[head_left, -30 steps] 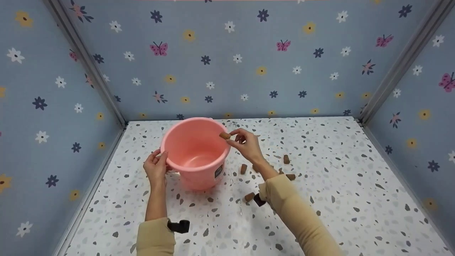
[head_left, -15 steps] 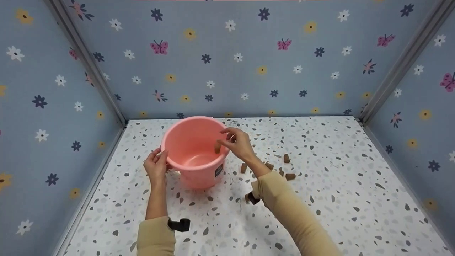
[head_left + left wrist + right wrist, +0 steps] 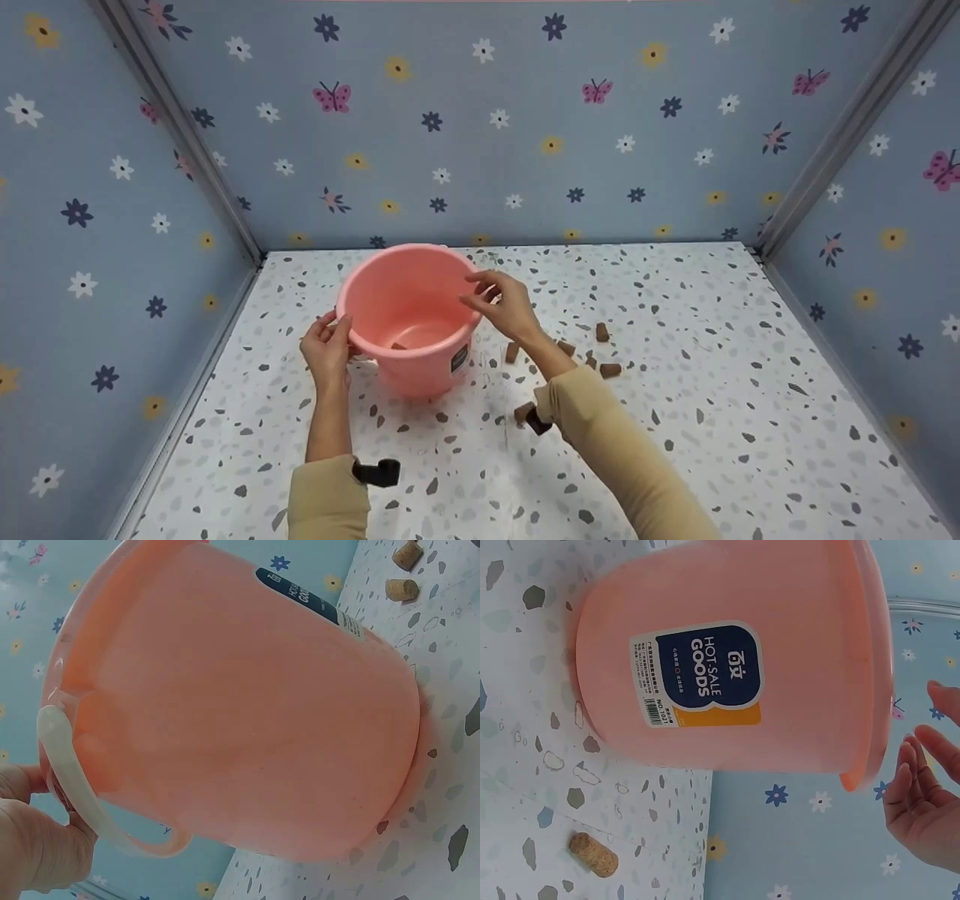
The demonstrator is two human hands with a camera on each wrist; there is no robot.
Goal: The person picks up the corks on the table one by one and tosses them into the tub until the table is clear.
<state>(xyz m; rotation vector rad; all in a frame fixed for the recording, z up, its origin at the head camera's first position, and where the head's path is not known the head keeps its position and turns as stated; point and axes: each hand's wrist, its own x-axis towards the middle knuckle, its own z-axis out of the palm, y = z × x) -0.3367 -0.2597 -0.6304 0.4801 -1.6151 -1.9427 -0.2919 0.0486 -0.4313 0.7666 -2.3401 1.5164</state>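
A pink plastic bucket (image 3: 416,375) stands on the speckled table, its mouth tilted toward the head camera. My left hand (image 3: 327,351) grips the rim on the left side; in the left wrist view, fingers and thumb pinch it beside the white handle (image 3: 71,765). Over the right rim hovers my right hand (image 3: 506,304), thumb and index finger apart, holding nothing. One brown cork (image 3: 399,346) shows at the bottom of the bucket, partly hidden by the near rim. Another cork (image 3: 594,854) lies outside, close to the bucket's labelled side.
Several corks lie scattered right of the bucket, among them one cork (image 3: 602,331) farther back and one cork (image 3: 523,412) nearer, partly covered by the right wrist's black camera (image 3: 538,421). Flower-patterned walls (image 3: 480,150) enclose the table (image 3: 712,420) at the back and both sides.
The right hand moved left over the bucket's rim and let go of the cork. The cork fell and now lies at the bucket's bottom. The left hand kept its hold.
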